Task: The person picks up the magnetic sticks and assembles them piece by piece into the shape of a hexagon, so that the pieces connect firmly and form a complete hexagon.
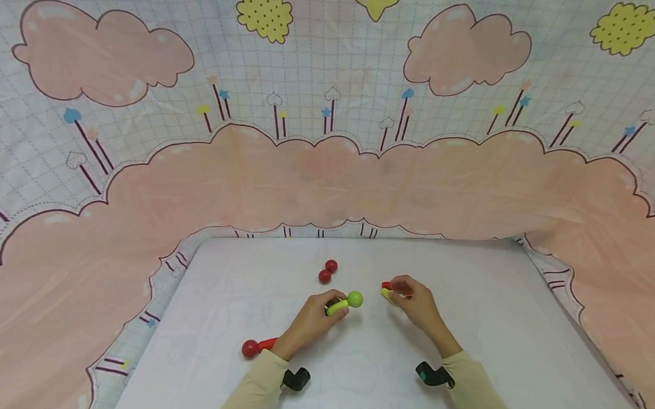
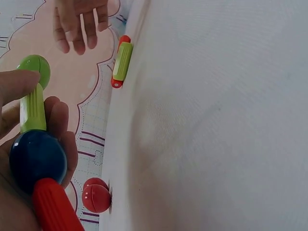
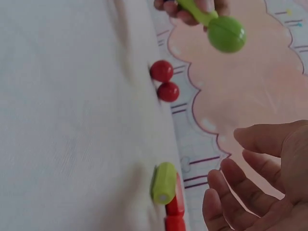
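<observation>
My left hand point(image 1: 313, 315) grips a toy chain of rods and balls. Its thumb lies along a lime-green rod point(image 2: 32, 109) near a green ball point(image 1: 355, 299), with fingers curled beneath. A dark blue ball point(image 2: 38, 156) sits against the palm, joined to a red rod point(image 2: 55, 207). In the head view, a red rod ending in a red ball point(image 1: 249, 349) shows beyond the left wrist. My right hand point(image 3: 262, 178) has loosely bent, spread fingers with nothing between them. Beside it on the table lie a lime-green rod point(image 3: 164, 183) and red rods point(image 3: 175, 204).
Two red balls point(image 1: 327, 271) sit together toward the back of the white table point(image 1: 275, 261). Behind and along the sides hangs a cloth point(image 1: 327, 186) printed with pink clouds. A dark wrist camera point(image 1: 434, 374) is strapped by each sleeve.
</observation>
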Demonstrator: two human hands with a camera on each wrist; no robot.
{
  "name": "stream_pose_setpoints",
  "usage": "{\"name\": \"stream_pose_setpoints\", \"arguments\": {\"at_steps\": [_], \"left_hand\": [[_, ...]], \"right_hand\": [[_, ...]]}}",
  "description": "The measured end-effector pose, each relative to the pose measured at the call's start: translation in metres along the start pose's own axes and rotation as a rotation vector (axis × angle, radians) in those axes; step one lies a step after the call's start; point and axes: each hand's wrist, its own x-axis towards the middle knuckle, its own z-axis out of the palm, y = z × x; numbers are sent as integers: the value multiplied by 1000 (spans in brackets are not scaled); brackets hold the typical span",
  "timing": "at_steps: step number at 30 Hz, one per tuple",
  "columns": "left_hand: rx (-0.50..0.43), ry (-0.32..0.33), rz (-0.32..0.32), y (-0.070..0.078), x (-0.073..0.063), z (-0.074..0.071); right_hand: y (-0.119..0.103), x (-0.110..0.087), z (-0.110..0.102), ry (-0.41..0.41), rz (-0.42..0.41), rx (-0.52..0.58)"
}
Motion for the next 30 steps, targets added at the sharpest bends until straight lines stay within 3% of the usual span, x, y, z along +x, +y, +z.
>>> {"name": "stream_pose_setpoints", "arguments": {"at_steps": [8,18,30], "left_hand": [[0,0,1,-1,-1,-1],[13,-7,-5,-3,0,-2],[0,-12,-25,-6,-1,-2]], "right_hand": [[16,2,0,-31,114,-35],[27,9,4,-20,85,-108],[28,14,13,-54,153,-148]]}}
